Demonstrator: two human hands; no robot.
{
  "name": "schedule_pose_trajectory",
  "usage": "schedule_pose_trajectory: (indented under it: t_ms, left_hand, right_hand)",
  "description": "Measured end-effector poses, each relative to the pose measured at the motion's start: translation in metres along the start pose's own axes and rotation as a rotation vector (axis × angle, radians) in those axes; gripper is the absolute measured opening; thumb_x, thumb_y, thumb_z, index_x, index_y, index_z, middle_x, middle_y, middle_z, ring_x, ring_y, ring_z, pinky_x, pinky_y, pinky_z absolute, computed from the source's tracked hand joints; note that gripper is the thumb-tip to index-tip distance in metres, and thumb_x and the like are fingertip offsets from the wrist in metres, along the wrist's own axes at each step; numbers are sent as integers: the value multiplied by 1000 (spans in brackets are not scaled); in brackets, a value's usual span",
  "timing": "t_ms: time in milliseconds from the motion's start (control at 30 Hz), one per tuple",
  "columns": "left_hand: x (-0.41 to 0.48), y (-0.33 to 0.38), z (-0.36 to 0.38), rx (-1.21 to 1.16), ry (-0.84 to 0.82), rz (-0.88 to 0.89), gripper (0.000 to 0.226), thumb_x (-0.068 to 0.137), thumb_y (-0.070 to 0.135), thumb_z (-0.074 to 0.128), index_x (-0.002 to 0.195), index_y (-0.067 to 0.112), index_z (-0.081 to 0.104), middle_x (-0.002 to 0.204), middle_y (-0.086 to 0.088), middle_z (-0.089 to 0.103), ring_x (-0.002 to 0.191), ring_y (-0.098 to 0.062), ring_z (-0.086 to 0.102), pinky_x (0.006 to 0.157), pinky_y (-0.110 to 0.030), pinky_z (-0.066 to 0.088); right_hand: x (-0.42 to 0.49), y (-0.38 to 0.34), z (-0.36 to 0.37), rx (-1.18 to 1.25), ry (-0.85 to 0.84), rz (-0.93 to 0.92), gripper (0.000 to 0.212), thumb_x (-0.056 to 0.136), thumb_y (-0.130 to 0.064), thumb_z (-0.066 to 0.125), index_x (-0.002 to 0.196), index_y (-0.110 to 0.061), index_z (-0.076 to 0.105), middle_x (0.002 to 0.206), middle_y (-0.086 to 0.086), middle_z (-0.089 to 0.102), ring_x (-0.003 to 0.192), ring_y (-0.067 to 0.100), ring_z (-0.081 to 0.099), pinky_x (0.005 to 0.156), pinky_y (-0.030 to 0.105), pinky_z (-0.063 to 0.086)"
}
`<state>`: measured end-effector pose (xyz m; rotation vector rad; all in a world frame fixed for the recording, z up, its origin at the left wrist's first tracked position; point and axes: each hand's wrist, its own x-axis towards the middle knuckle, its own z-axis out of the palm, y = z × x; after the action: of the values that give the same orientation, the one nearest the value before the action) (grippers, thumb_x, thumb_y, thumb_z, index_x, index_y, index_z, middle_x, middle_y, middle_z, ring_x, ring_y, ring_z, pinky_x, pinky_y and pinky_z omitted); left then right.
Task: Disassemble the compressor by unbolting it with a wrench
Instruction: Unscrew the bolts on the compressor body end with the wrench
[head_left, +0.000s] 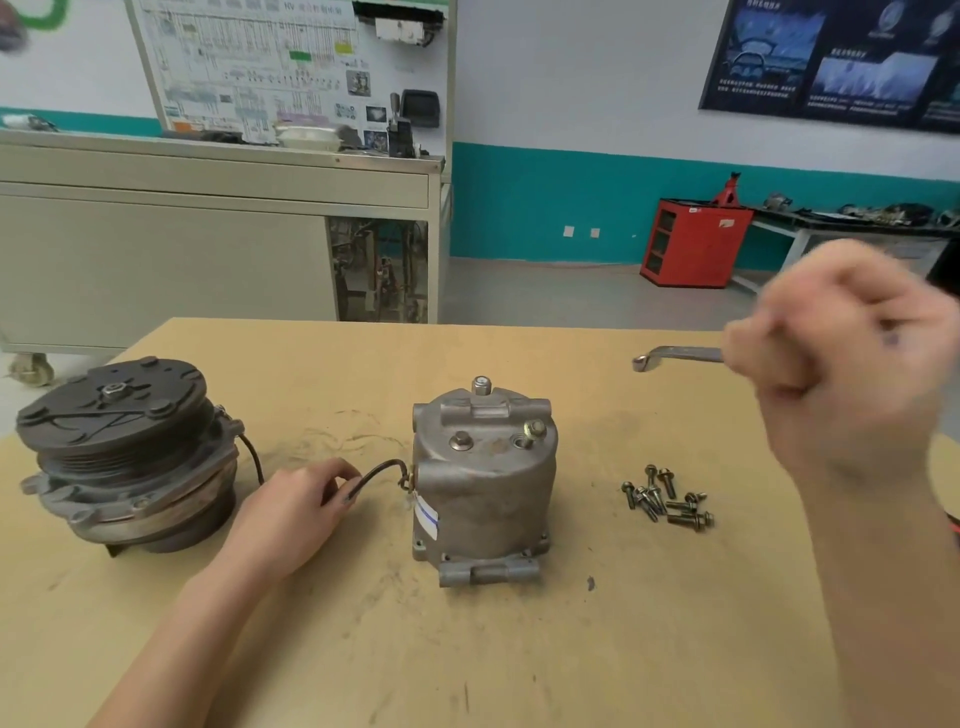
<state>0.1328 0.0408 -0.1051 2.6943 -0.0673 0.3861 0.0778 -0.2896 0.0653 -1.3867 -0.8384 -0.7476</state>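
The grey compressor housing (485, 483) stands upright in the middle of the table, with bolts and a fitting on its top. To its left stands the dark clutch and pulley part (124, 452), joined to the housing by a black wire (376, 470). My left hand (296, 512) rests on the table and pinches that wire. Raised above the table's right side, my right hand (841, 364) is blurred and grips the handle of a metal wrench (675, 357), whose ring end points left. Several removed bolts (667, 499) lie in a heap right of the housing.
The tan table (363, 623) shows dark scuff marks. Behind it stands a beige trainer bench on castors (218, 228) with a wiring board. A red cabinet (693, 244) and a cluttered workbench (857, 218) stand at the far right wall.
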Motion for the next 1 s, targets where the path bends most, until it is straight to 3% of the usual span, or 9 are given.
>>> schedule_pose_trajectory:
  t_ms: [200,467,500,533,567,600,700,833,1000]
  left_hand:
    - [0,2,-3,6,-12,-6,16,97,41,53,105,33,64,73,19,57,72,-11,58,63,-31,51]
    - [-34,39,-33,-163,247,10,5,88,11,68,91,15,68,68,6,64,73,-20,60,59,-25,46]
    - [-51,51,-33,-227,223,-8,68,68,81,54,82,15,64,64,10,64,75,-17,60,59,-13,46]
    - [-84,62,-28,-296,95,6,119,1,97,17,79,20,63,64,14,65,79,-12,60,58,-2,42]
    - [-117,66,-8,-366,-122,13,56,61,78,49,86,29,63,77,20,68,84,0,61,67,4,40]
    - [-158,72,15,-350,-136,177,37,76,66,49,97,39,63,94,28,66,92,15,57,77,6,37]
    - [-252,75,75,-69,-460,392,32,94,55,37,116,51,60,118,35,59,109,18,54,101,-4,32]
    - [-266,63,117,85,-561,497,40,57,71,68,83,42,77,95,26,71,89,8,67,111,-21,19]
    - [-264,59,140,123,-493,402,60,11,48,91,66,31,77,63,19,66,57,1,65,65,-21,55]
  right_hand:
    - [-65,58,51,-1005,-447,-187,52,79,-56,55,88,-8,72,37,-7,39,30,8,36,29,19,29]
    - [-112,107,57,-1022,-204,-404,42,97,-37,49,116,-3,63,46,-5,48,35,9,41,38,21,32]
    - [-113,106,58,-1019,-187,-391,42,97,-36,48,116,-1,62,47,-5,50,35,8,41,39,20,31]
    - [-114,107,59,-1018,-162,-380,42,97,-34,47,113,0,64,47,-5,51,35,8,41,39,19,29]
    - [-113,107,59,-1013,-149,-366,41,97,-32,47,109,1,67,48,-4,52,34,9,42,39,20,28]
    - [-113,107,60,-1012,-150,-361,40,97,-30,47,107,2,69,48,-3,53,34,10,43,38,20,29]
    - [-116,108,58,-1017,-175,-376,33,92,-23,56,109,3,68,48,-1,55,33,13,46,35,22,35]
    - [-122,103,56,-1048,-177,-364,32,86,-16,60,111,1,68,45,-2,53,33,13,44,34,21,33]
    - [-121,102,54,-1062,-188,-357,33,83,-13,62,112,1,67,44,-2,51,32,14,43,34,21,31]
